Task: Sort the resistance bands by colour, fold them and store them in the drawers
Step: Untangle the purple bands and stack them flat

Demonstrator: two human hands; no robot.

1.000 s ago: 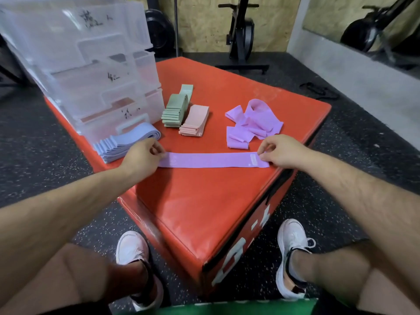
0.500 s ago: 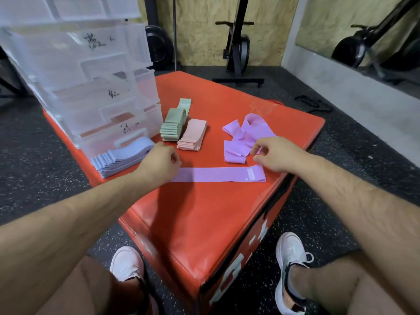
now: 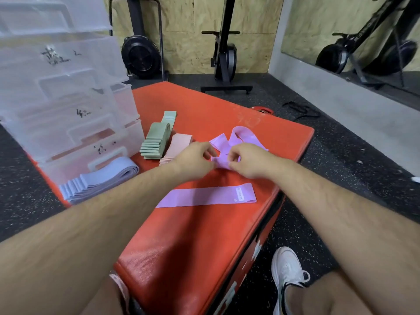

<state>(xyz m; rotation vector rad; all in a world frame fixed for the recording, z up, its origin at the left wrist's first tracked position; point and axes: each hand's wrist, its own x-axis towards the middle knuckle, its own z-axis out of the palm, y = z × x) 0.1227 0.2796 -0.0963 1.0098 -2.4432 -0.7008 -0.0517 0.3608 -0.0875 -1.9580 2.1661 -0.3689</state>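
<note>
Left hand (image 3: 195,160) and right hand (image 3: 248,160) are each pinching the near edge of the loose purple pile (image 3: 241,135) on the orange box (image 3: 204,237), probably drawing one band out for flattening like the flat purple band (image 3: 204,197) lying just in front

Red padded box (image 3: 204,242): vinyl-like cover, fine weave grain, slight sheen lower centre. Stacked clear drawers (image 3: 68,92), upper left: translucent glossy plastic. Flat lilac band (image 3: 204,196), loose lilac bands (image 3: 245,135), green folded stack (image 3: 154,142), pink folded stack (image 3: 179,144), blue folded stack (image 3: 106,176): matt cloth. Black speckled floor (image 3: 329,142): rough, rubber-like. Back wall (image 3: 181,42): raw chipboard, matt.
</note>
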